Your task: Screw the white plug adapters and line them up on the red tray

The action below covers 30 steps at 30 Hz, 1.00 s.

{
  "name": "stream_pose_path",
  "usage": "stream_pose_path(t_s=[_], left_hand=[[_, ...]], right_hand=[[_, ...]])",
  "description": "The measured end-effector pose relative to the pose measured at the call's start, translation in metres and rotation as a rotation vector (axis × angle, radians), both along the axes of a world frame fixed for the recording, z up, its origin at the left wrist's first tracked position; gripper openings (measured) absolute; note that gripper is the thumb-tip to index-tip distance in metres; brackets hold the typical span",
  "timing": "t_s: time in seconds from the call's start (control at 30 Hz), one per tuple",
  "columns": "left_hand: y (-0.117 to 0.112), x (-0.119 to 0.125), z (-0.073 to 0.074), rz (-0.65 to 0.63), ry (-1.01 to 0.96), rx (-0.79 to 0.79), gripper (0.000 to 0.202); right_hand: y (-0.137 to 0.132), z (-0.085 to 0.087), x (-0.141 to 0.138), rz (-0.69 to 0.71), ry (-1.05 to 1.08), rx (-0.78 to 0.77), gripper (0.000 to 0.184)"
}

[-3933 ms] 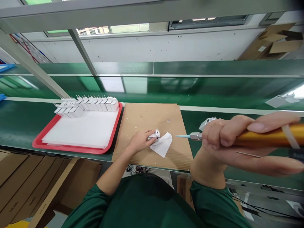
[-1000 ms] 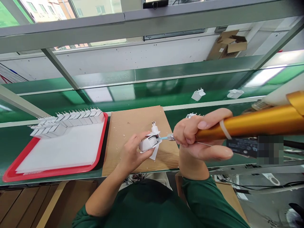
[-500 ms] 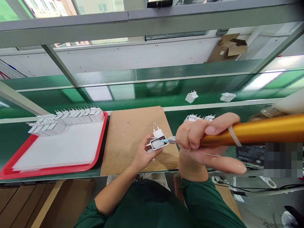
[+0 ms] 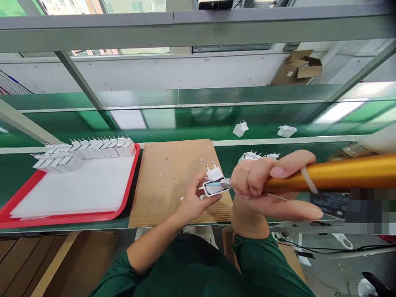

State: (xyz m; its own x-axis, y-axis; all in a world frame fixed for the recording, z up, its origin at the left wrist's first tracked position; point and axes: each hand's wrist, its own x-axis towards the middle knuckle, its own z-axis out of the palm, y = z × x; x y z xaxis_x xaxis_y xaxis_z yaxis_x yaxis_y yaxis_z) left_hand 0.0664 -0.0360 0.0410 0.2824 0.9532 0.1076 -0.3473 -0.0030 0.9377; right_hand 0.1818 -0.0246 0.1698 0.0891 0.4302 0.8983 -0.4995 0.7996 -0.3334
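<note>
My left hand [image 4: 194, 201] is closed around a white plug charger housing [image 4: 212, 189], thumb and fingers at its sides. The housing's open end faces up to the right. A white cap with two pins [image 4: 214, 173] stands at its far edge. My right hand [image 4: 260, 177] grips a gold cylindrical hand tool [image 4: 349, 172] that has a metal collar and a thin pale-blue tip. That tip reaches into the housing's opening; the collar is close by its rim. Both hands are above a brown cardboard sheet [image 4: 167, 177].
On the left, a red tray [image 4: 128, 181] lined with white sheets bears several white chargers [image 4: 102, 147]. More chargers [image 4: 249, 156] are partly hidden behind my right hand. Two loose chargers [image 4: 240, 128] [image 4: 287, 131] lie on the green strip [image 4: 198, 131] beyond.
My left hand and the charger housing have shifted right, and the tool's tip now lies deeper in the opening. The two loose chargers on the green strip have moved left.
</note>
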Motion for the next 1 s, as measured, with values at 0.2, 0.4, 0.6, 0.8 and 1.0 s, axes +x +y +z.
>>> stream_pose_path(t_s=[0.2,0.4,0.6,0.8,1.0], left_hand=[[-0.0008,-0.0002,0.0013,-0.011,-0.006,0.001,0.064],[0.0001,-0.0017,0.0013,-0.011,0.022,0.026,0.062],[0.0003,-0.0026,0.0028,-0.004,0.046,0.020,0.060],[-0.0003,-0.0043,0.0025,-0.008,0.050,0.021,0.058],[0.0004,-0.0044,0.0023,0.003,0.066,0.015,0.059]], right_hand=[[-0.0009,0.0021,0.0018,-0.055,-0.041,-0.007,0.040],[-0.0011,0.0034,-0.0001,-0.067,-0.020,-0.013,0.036],[-0.0006,0.0032,0.0018,-0.073,-0.033,-0.019,0.036],[0.0000,0.0013,0.0020,-0.081,-0.022,-0.022,0.037],[0.0008,0.0013,0.0029,-0.091,-0.031,-0.005,0.039]])
